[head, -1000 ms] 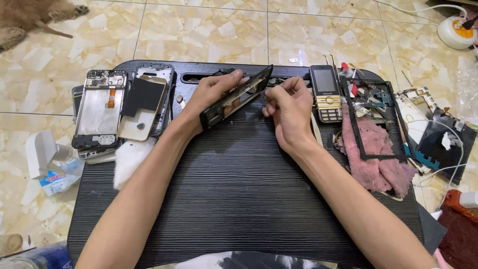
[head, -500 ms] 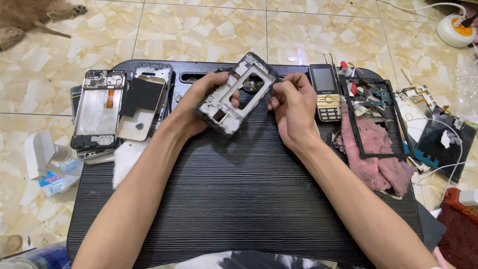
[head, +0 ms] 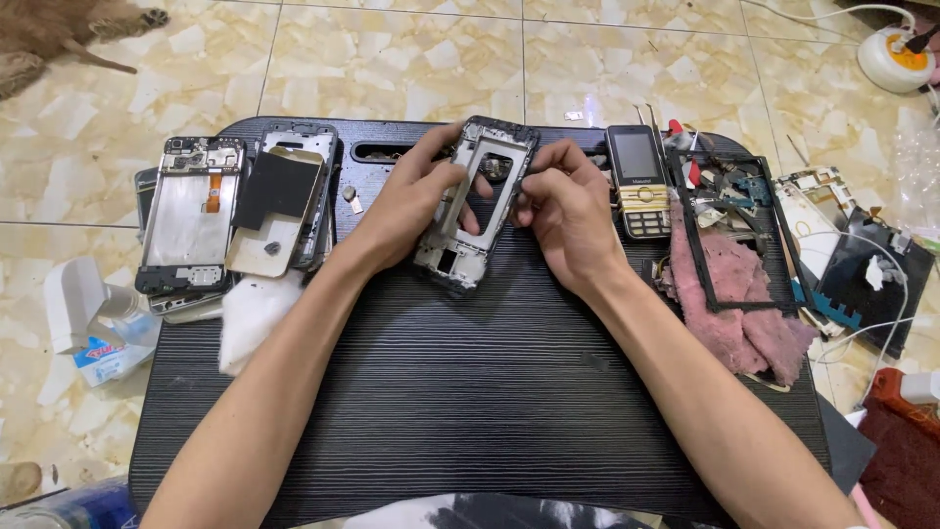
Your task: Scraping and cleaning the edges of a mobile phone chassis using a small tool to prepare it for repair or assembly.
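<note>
The scene is bright and evenly lit, with soft light that seems to fall from above. Shadows are faint: a thin one lies under the hands [head: 490, 206] on the black table [head: 470, 392]. The glossy floor [head: 392, 59] beyond the table shows pale sheen but no hard glare. Focus is sharp across the table, and its ribbed grain reads clearly. The table's far edge bows slightly from wide-lens distortion. The forearms nearest the camera look a little soft.
</note>
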